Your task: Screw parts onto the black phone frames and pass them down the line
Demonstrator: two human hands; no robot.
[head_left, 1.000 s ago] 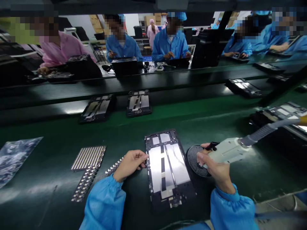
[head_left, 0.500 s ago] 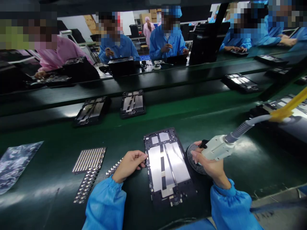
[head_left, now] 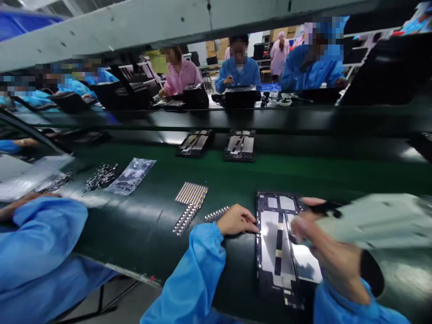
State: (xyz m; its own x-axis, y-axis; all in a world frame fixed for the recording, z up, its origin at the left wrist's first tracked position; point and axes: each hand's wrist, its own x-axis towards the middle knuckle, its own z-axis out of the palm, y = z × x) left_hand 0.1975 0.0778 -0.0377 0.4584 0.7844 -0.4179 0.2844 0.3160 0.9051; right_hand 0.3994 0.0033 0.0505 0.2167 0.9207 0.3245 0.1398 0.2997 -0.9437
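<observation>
The left hand (head_left: 238, 220) has its thumb and forefinger drawn close together, tips at the left edge of the open tablet (head_left: 278, 252); whether they pinch anything small, I cannot tell. The right hand (head_left: 332, 252), blurred, is wrapped around a pale hand tool (head_left: 388, 220). Half a second ago it was over the round tray (head_left: 374, 274) to the tablet's right; now it is above the tablet's right part, while the left hand has stayed at the edge. This suggests the work has passed from the tray to the tablet itself, though the tool's tip is too unclear to show contact.

Left of the tablet lie a short strip of parts (head_left: 216, 213) and, farther out, a ribbed sheet (head_left: 191, 193). Beyond the tablet are two more tablets (head_left: 239, 146). The view has turned left, bringing in a co-worker's sleeve (head_left: 40, 243), well apart from the tablet.
</observation>
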